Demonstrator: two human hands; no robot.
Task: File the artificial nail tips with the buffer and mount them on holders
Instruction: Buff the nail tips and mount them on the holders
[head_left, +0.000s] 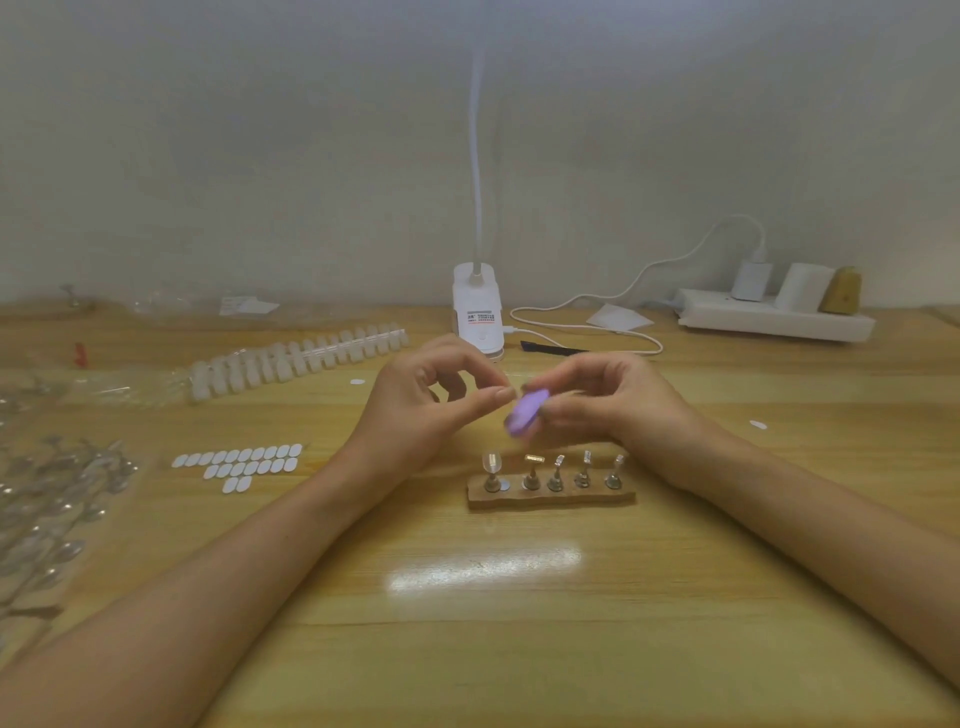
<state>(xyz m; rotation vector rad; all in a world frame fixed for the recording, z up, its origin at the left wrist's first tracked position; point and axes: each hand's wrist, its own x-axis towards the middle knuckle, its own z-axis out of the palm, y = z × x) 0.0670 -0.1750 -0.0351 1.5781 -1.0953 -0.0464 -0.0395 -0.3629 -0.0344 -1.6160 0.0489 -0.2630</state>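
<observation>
left hand (431, 402): dead centre of the table (467, 649). Thumb and forefinger are pinched together right at the buffer's top end, other fingers loosely curled. Whatever's in that pinch is too small and blurry, honestly can't tell if there's a tip in there.
right hand (608, 400): at 3 o'clock from the left one, fingers curled round the buffer, gripping it at the fingertips.
buffer (525, 413): little purple block, tilted, between the two hands and up off the table.
holders (556, 475): row of five metal ones at 6 o'clock from the hands, standing upright on a wooden base (550, 500).
nail tip (491, 460): one clear tip sits on the leftmost holder.
strip of nail tips (296, 358): long pale row lying out at 10 o'clock.
sticky tabs (244, 462): white ovals in rows at 8 o'clock.
lamp (478, 312): white base at 12 o'clock.
power strip (774, 317): over at 2 o'clock, charger plugged in.
</observation>
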